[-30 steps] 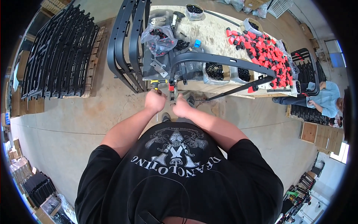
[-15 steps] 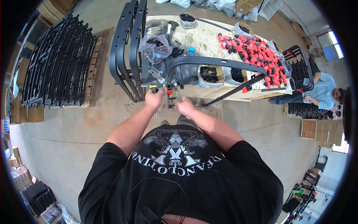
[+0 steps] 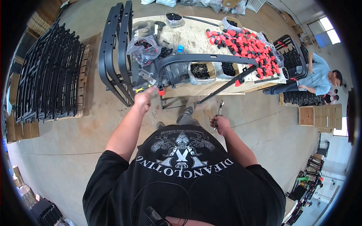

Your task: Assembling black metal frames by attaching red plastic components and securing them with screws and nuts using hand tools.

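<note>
A bent black metal tube frame (image 3: 200, 58) rests across the near edge of the table, with a red end cap (image 3: 161, 92) at its left foot and another red cap (image 3: 239, 83) at its right. My left hand (image 3: 142, 101) is stretched out at the table's near left corner, its fingers extended beside the left foot. A yellow-and-black handled tool (image 3: 140, 90) lies there, just by the fingertips. My right hand (image 3: 221, 124) is low over the floor, away from the frame, closed round a metal wrench (image 3: 220, 108) that points up and away.
On the table (image 3: 188, 37) are a heap of red and black caps (image 3: 247, 52), tubs of black parts (image 3: 200, 71), a plastic bag (image 3: 143, 52), a hammer (image 3: 158, 27) and flat metal plates (image 3: 147, 76). Upright frames (image 3: 113, 49) lean at its left. Another person (image 3: 318, 77) stands far right.
My right hand has swung right and back from the frame's foot with the wrench. My left hand has let go of the yellow-and-black tool at the table corner. The view has shifted.
</note>
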{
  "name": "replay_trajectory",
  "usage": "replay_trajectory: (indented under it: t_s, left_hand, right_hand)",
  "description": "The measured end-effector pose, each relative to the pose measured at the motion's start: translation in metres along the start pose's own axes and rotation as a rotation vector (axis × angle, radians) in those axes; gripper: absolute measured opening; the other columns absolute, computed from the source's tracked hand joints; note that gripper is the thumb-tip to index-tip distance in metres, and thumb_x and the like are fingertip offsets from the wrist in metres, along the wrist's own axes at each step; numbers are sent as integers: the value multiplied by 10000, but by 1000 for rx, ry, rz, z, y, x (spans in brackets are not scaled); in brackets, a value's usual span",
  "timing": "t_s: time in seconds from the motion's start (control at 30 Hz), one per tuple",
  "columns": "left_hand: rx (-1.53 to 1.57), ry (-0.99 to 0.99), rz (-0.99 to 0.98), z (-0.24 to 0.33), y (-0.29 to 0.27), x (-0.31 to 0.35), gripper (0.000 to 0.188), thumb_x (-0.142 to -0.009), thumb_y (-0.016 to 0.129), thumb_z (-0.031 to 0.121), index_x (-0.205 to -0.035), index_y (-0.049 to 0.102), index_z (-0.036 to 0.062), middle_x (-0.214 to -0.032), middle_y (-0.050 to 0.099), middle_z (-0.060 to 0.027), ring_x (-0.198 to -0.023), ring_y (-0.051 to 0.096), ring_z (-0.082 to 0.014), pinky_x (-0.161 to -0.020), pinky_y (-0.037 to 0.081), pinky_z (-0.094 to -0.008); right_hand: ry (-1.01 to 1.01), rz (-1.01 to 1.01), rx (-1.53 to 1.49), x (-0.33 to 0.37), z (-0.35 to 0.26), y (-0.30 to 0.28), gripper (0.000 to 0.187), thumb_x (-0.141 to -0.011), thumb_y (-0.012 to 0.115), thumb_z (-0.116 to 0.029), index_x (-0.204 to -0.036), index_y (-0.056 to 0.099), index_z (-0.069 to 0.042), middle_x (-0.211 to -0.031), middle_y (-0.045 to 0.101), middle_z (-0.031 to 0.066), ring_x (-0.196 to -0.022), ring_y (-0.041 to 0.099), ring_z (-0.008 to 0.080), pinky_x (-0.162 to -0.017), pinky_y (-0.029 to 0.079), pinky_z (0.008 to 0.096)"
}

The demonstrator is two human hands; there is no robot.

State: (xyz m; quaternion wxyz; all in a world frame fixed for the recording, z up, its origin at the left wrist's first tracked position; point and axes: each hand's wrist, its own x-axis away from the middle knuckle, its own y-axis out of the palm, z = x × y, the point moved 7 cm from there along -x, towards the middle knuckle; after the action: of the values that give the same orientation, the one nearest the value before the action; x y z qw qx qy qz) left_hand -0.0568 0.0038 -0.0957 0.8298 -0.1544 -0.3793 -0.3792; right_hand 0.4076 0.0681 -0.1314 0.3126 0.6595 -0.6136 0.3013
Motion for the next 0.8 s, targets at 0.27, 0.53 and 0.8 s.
replay_trajectory:
  t_s: [0.27, 0.53, 0.8]
  left_hand:
    - [-415, 232, 38, -35, -50, 11, 229, -900, 688, 257, -940, 678, 32, -725, 581, -7, -600, 518, -111, -532, 411, -303]
    - [-623, 540, -400, -14, 169, 111, 207, -1020, 539, 191, -1050, 640, 14, -703, 544, 16, -584, 514, -75, -515, 415, -239]
    - [-764, 884, -546, 6, 435, 191, 235, -1015, 597, 172, -1125, 635, -32, -829, 698, -79, -736, 670, -148, -690, 554, -305]
  right_hand:
    - [-451, -167, -217, 19, -89, -1, 69, -928, 625, -82, -973, 573, -75, -758, 573, 32, -664, 576, 145, -584, 492, 308]
    - [-310, -460, 144, 11, -150, -2, 217, -949, 694, -236, -1003, 543, -90, -721, 495, -33, -569, 446, 82, -512, 365, 254]
    - [-201, -650, -34, -5, -205, -36, 356, -1028, 561, -434, -1130, 632, -101, -804, 620, -15, -628, 540, 96, -522, 406, 268]
